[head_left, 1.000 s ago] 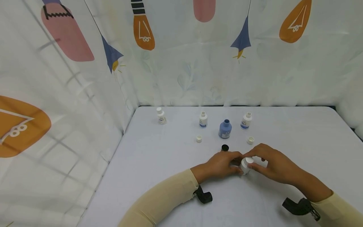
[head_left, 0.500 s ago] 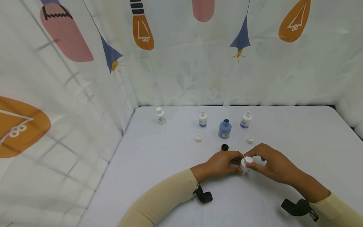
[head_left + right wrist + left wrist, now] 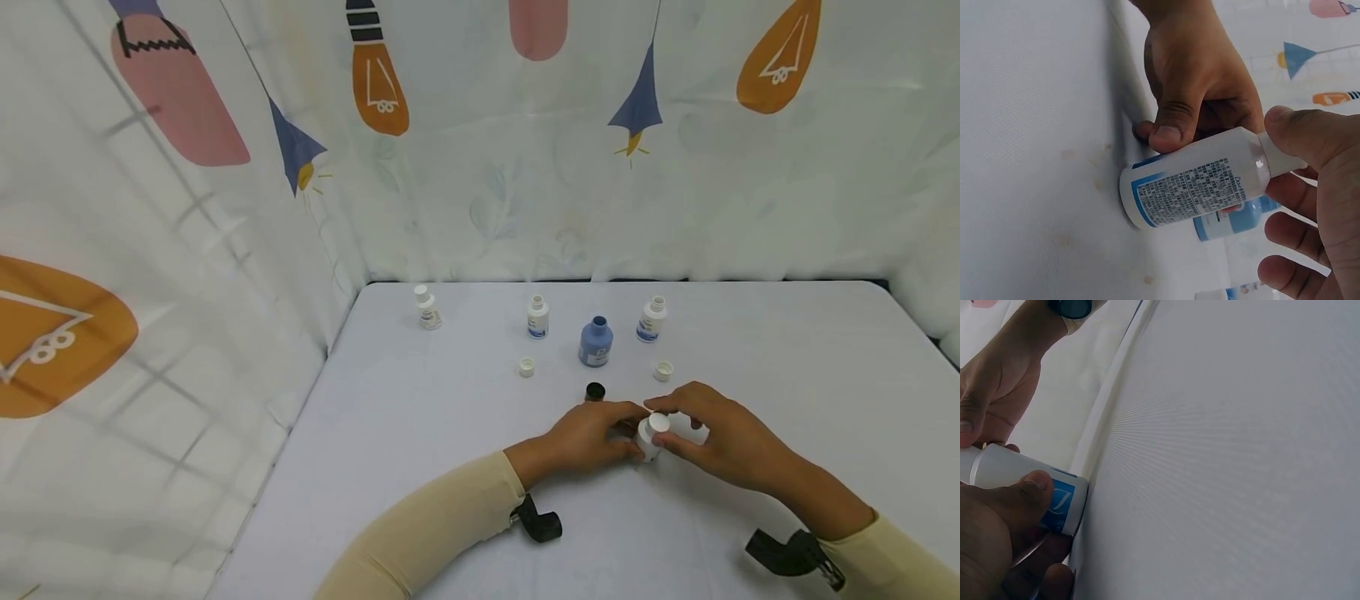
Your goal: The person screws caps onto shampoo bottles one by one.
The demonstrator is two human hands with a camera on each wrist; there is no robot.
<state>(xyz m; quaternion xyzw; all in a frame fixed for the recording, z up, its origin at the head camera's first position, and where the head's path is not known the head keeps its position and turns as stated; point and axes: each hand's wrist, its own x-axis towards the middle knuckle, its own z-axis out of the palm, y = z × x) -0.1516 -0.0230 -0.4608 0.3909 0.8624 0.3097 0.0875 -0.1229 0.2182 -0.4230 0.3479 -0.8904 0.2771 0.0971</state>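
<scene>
The left hand (image 3: 585,435) curls its fingers round the white bottle (image 3: 1194,178), between the hands; the right hand (image 3: 723,437) pinches its cap (image 3: 1282,160). Best brace the bottle firmly, turning the cap level.

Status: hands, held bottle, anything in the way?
Left hand grips blue-labelled white bottle. Right hand pinches its white cap, not yet off. Black-topped item partly hidden behind left hand; no obstruction seen.

Pale sheets (image 3: 465,217) bordering a white worktop (image 3: 787,375)

Orange bulb prints (image 3: 381,87) are dotting the sheets at nine, eleven and two o'clock; blue cone prints (image 3: 639,92) are showing at ten and one. Grid-like shadow lines (image 3: 161,379) are crossing towards nine.
</scene>
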